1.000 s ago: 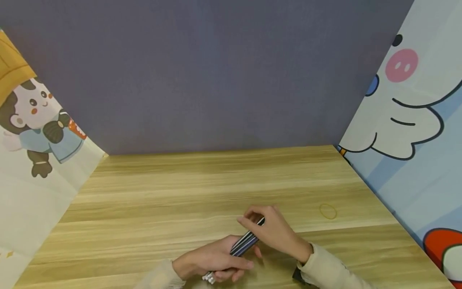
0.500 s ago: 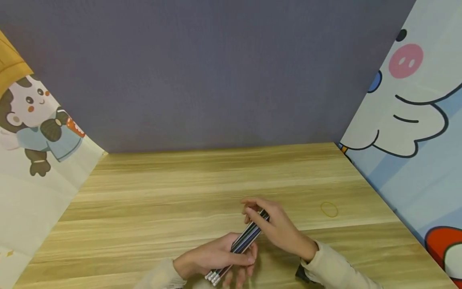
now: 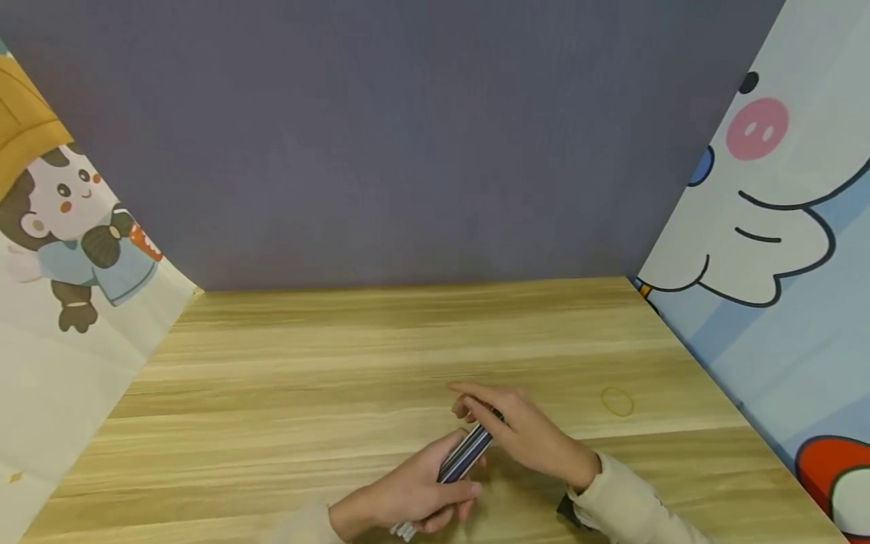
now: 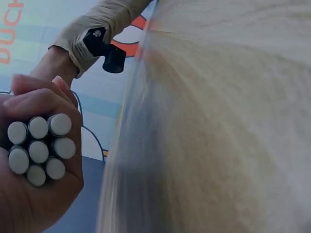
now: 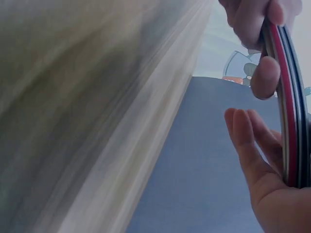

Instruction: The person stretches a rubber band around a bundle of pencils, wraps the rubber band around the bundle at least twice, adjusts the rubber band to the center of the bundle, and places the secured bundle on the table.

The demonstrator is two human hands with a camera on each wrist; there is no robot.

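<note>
A bundle of several pencils (image 3: 467, 455), with dark, white-striped sides, slants between the two hands above the table. My left hand (image 3: 414, 493) grips it round the middle. In the left wrist view the white round eraser ends (image 4: 39, 151) sit packed together inside the curled fingers. Over the far end lies my right hand (image 3: 522, 432), its palm side against the pencil tips. The right wrist view has the right hand's fingers (image 5: 243, 133) fairly straight and not wrapped round the pencils, one of which is red. The tips themselves are hidden by that palm.
A thin yellow rubber band (image 3: 617, 402) lies on the wood-grain table (image 3: 306, 378), right of the hands. A grey panel (image 3: 408, 151) stands along the back. Printed cartoon sheets (image 3: 768, 227) border both sides. A black wrist camera mount (image 4: 114, 58) sticks out from the right sleeve.
The right hand's fingers have loosened from curling at the pencils' far end and now extend over it. The left hand's fingers opened a little, then closed round the bundle again. The rubber band has stayed put.
</note>
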